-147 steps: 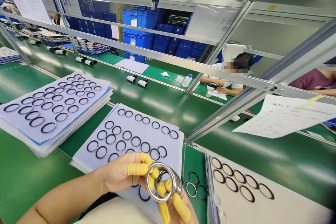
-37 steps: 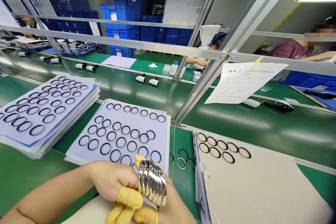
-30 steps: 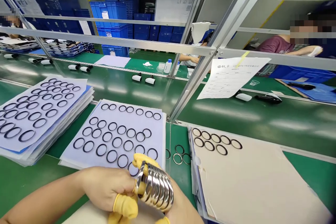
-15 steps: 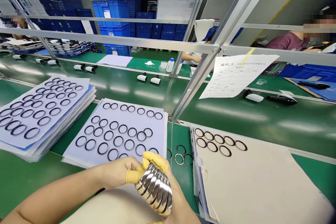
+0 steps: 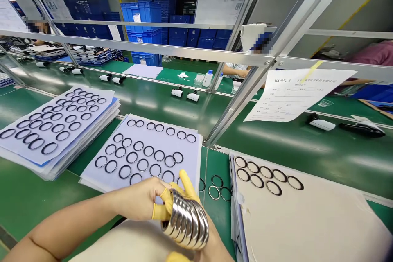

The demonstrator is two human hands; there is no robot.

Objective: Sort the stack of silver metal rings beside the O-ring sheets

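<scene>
A stack of several shiny metal rings (image 5: pixel 186 225) lies low in the middle of the view, resting on my right hand (image 5: pixel 215 247), which is mostly hidden under it. My left hand (image 5: pixel 143 200) wears yellow finger cots and pinches the stack's left end ring between thumb and finger. One yellow-capped finger sticks up behind the stack. Just beyond lies a pale sheet (image 5: pixel 187 149) covered with rows of black rings. To its right, three loose rings (image 5: pixel 218 186) lie on the green belt. A cream sheet (image 5: pixel 307 221) at the right carries two short rows of dark rings.
A thick pile of ring-covered sheets (image 5: pixel 18 153) sits at the left. A slanted aluminium post (image 5: pixel 242 94) rises between the sheets, with a printed paper (image 5: pixel 294 94) hanging off the rail. White devices (image 5: pixel 187 95) and a bottle (image 5: pixel 208 77) lie on the far belt; other people work beyond.
My left fingers have shifted on the near end of the ring stack, and the stack has tilted a little. The view has swung slightly left.
</scene>
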